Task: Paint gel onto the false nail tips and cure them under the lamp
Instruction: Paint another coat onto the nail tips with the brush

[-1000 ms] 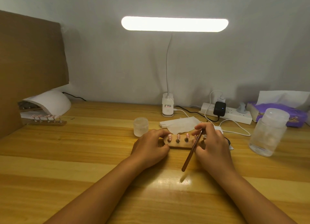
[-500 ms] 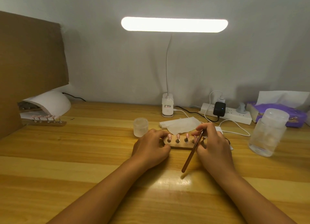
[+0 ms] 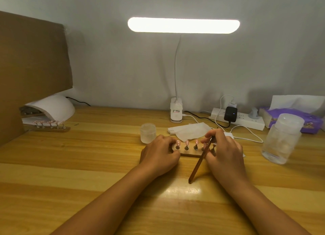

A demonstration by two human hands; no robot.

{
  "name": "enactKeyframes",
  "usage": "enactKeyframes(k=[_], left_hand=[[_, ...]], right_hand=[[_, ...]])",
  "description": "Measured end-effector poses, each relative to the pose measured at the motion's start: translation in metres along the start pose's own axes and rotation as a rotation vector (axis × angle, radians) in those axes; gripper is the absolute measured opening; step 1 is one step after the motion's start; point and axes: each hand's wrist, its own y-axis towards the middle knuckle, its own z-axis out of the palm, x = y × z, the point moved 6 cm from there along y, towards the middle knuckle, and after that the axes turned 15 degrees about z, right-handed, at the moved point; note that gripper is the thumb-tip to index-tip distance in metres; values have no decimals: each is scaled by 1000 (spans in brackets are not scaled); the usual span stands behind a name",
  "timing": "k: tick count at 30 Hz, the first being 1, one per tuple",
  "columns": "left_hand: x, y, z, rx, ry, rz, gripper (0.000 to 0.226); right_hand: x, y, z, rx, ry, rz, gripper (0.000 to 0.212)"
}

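Observation:
A small wooden holder (image 3: 190,153) with several pink nail tips (image 3: 187,143) on pegs lies at the middle of the desk. My left hand (image 3: 159,156) grips the holder's left end with curled fingers. My right hand (image 3: 224,153) pinches a thin brown brush (image 3: 200,161) at the holder's right end; its bristle end is hidden among the tips there. A second holder of pink tips (image 3: 51,125) sits at the far left, in front of the white curing lamp (image 3: 52,108). A small frosted gel jar (image 3: 148,133) stands just behind my left hand.
A clip-on desk light (image 3: 183,25) glows above. White tissue (image 3: 190,131) lies behind the holder. A power strip (image 3: 236,118) with cables, a purple tissue pack (image 3: 292,118) and a large clear jar (image 3: 283,138) stand at the right. Cardboard (image 3: 33,64) walls the left side.
Both hands stay at the holder. The brush and my right hand have shifted only slightly.

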Motion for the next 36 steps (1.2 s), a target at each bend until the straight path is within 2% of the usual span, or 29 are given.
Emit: enactKeyframes(k=[6,14,20,25,28,32,36], left_hand=[[0,0,2,19,10,-9,37],[-1,0,3,21,30,-1,38],[-4,1,2,20,30,-37,39],[-6,3,0,-1,23,-73,39],[-10,-1,-6,-70,1,-69,38],[-26,-14,-20,-200,-40,93,25],[-36,-20,-6,-41,-143,212,29]], right_hand=[[4,-2,-1,1,43,-30,47],[5,-3,1,6,12,-58,39],[9,-5,-3,-4,47,-74,43],[15,-9,-4,65,86,-87,47],[22,-14,-4,84,100,-138,53],[23,-18,-2,115,148,-111,56],[20,-19,0,134,279,-2,53]])
